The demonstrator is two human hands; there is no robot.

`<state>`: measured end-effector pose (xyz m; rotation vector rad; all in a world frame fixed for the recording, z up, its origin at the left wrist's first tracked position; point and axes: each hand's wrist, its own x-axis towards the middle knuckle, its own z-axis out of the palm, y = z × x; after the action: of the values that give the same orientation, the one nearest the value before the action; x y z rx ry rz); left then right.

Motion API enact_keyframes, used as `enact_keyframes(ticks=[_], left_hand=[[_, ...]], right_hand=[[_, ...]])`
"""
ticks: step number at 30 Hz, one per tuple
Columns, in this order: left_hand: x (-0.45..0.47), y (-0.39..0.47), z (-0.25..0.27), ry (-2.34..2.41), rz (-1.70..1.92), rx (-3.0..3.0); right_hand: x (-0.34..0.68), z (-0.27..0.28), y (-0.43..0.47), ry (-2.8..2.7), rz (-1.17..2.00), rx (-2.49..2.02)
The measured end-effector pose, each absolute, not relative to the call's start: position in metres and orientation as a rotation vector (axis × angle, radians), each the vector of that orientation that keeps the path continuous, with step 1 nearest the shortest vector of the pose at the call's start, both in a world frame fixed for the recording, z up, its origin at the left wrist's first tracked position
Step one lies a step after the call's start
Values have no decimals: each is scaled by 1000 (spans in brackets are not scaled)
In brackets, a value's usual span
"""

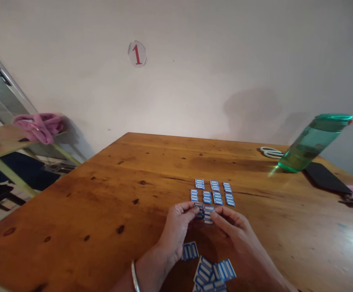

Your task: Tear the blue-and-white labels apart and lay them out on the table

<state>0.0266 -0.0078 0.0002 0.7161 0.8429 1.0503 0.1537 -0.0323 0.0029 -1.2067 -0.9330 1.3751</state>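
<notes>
My left hand pinches a small blue-and-white card between thumb and fingers. Right beside it, my right hand grips another blue-and-white card at its right edge. Just beyond the fingertips, several similar cards lie in rows, among them a card in the nearer row and a card in the farther one. Closer to me a loose card lies by my left wrist, and an overlapping pile of cards spreads between my forearms. What is printed on the cards is too small to read.
On the wooden table, a green bottle stands at the right, near a white cable and a dark flat object. A pink cloth rests on another table at the left. A wall closes off the far side.
</notes>
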Motion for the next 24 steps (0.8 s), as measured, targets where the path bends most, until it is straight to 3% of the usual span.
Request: enact_keyframes(ticks=[11, 24], left_hand=[[27, -11, 6, 789, 960, 778], [29, -12, 5, 873, 939, 811]], right_hand=[[151, -14, -27, -1038, 1135, -1292], [152, -9, -26, -1087, 1086, -1343]])
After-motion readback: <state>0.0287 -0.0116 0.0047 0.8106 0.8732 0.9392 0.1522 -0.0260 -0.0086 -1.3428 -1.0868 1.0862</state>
